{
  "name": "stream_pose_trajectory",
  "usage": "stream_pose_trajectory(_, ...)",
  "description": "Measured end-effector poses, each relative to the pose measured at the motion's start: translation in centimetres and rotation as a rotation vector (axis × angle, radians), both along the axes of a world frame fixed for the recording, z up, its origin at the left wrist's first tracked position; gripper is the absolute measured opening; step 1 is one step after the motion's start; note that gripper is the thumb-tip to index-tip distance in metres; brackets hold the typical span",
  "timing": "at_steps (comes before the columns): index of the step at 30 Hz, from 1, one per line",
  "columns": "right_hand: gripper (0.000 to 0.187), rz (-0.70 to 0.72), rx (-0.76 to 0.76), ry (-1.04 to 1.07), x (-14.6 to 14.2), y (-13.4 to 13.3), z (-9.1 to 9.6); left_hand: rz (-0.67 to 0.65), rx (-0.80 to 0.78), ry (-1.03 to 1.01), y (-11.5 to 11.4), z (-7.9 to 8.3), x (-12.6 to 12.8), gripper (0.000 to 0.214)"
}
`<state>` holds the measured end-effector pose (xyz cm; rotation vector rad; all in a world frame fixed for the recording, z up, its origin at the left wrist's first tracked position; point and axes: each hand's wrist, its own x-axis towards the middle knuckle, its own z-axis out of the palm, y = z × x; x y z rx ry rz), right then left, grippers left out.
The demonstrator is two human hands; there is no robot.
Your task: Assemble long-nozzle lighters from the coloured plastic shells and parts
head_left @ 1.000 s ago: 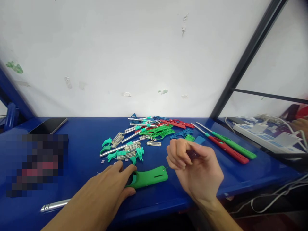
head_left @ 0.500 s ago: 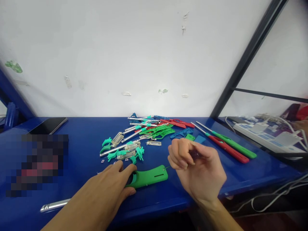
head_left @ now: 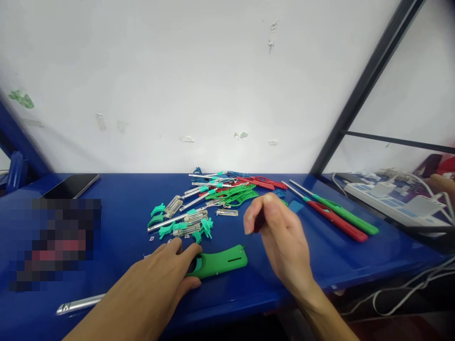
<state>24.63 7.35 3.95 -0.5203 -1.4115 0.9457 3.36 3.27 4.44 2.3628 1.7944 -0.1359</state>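
Note:
My left hand (head_left: 170, 265) is closed round the trigger part of a green long-nosed lighter (head_left: 223, 261), which lies on the blue table. The lighter's handle end points right, with a slot in its side. A metal tube (head_left: 76, 304), in line with it, sticks out beyond my left forearm. My right hand (head_left: 284, 237) hovers to the right of the handle, apart from it. Its fingers are loosely bent, with a gap between fingertips and thumb, and nothing shows in them. Behind my hands lies a pile of lighter parts: teal pieces (head_left: 206, 227), clear fuel tanks (head_left: 227, 212) and green shell halves (head_left: 238, 193).
A red lighter (head_left: 336, 219) and a green lighter (head_left: 348, 215) lie side by side at right. Beyond them is a white power strip (head_left: 394, 199) with cables. A phone (head_left: 73, 186) and a blurred-out item (head_left: 57, 241) lie at left. The wall (head_left: 177, 85) borders the table's back.
My right hand has turned and moved slightly up and left, its pinched fingers loosening. My left hand and the green lighter have stayed almost still.

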Motion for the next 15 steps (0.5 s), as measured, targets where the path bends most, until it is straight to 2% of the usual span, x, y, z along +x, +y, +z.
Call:
stream_pose_trajectory(2, 0.029, -0.117, 0.095, -0.088, 0.4, 0.0, 0.0, -0.014, 0.021, -0.014, 0.0, -0.4, -0.2, 0.046)
stream_pose_trajectory(4, 0.029, -0.162, 0.147, -0.186, 1.0, -0.1, 0.3, -0.018, 0.036, -0.018, 0.0, -0.6, -0.3, 0.047)
stream_pose_trajectory(9, 0.038, -0.080, 0.141, -0.455, 2.5, -0.9, 1.8, -0.006, 0.063, -0.021, 0.0, -1.1, -0.5, 0.046)
stream_pose_trajectory(11, 0.033, -0.119, 0.144, -0.440, 2.6, -0.9, 1.8, -0.017, 0.064, -0.023, 0.1, -1.7, -1.0, 0.045)
stream_pose_trajectory(13, 0.022, -0.215, 0.168, -0.334, 2.3, -0.6, 1.3, -0.050, 0.096, -0.040, 0.1, -2.2, -1.4, 0.049)
stream_pose_trajectory(15, 0.019, -0.319, 0.218, -0.268, 2.1, -0.4, 0.9, -0.055, 0.086, -0.044, 0.0, -2.5, -1.6, 0.048)
